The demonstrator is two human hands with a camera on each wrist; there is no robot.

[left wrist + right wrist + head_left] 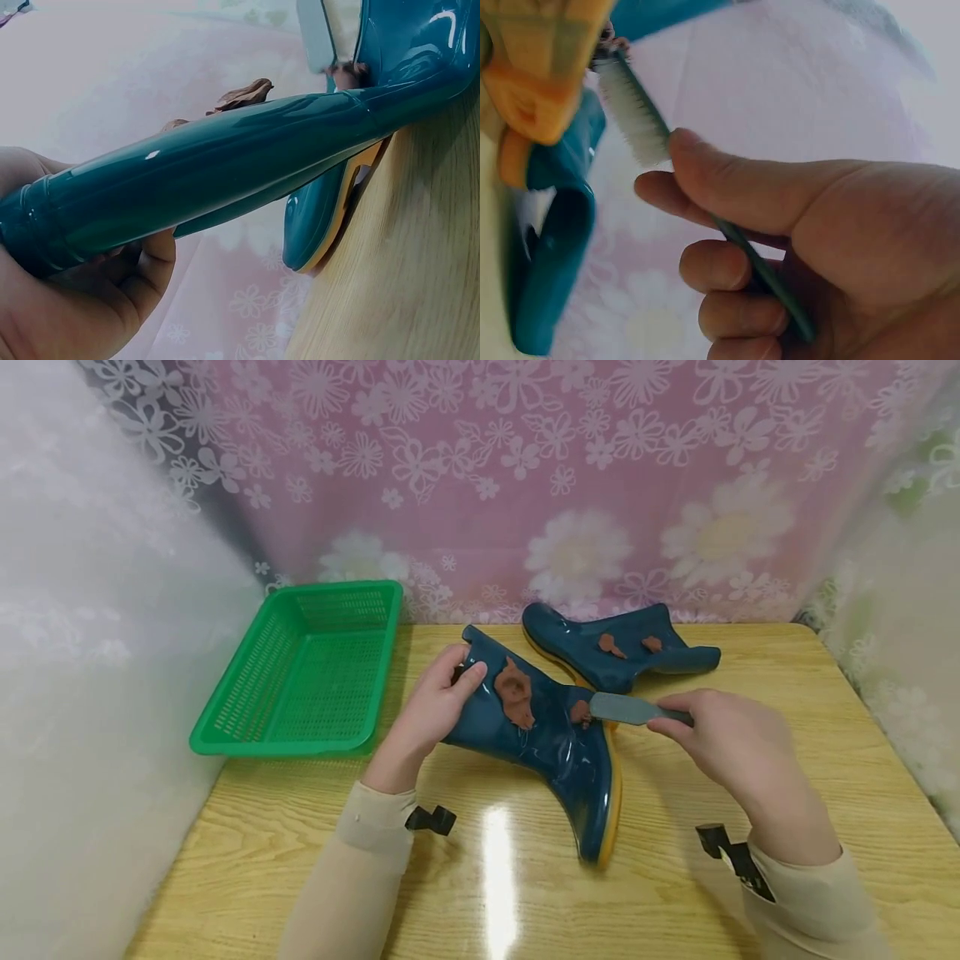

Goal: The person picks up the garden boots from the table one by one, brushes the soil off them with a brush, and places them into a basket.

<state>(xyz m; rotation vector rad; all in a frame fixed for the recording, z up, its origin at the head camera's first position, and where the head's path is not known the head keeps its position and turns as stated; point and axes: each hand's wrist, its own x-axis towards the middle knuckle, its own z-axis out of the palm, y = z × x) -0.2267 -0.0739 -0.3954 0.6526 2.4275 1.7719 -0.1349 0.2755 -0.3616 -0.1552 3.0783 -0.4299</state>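
A dark blue rubber boot (551, 747) with a yellow sole lies tilted over the table. My left hand (435, 702) grips its shaft near the top opening, thumb on the upper face and fingers curled beneath in the left wrist view. A large brown mud-like patch (513, 693) sticks to the shaft, and a smaller brown patch (581, 712) sits near the ankle. My right hand (738, 747) holds a grey-green brush (626, 708) by its handle. White bristles (634, 112) show in the right wrist view; the brush tip meets the smaller patch.
Behind lies a second blue boot (577, 643) on its side, bearing two brown patches. A green plastic basket (300, 748) stands at the left. Flowered pink cloth (480, 510) hangs along the back of the wooden table (675, 877).
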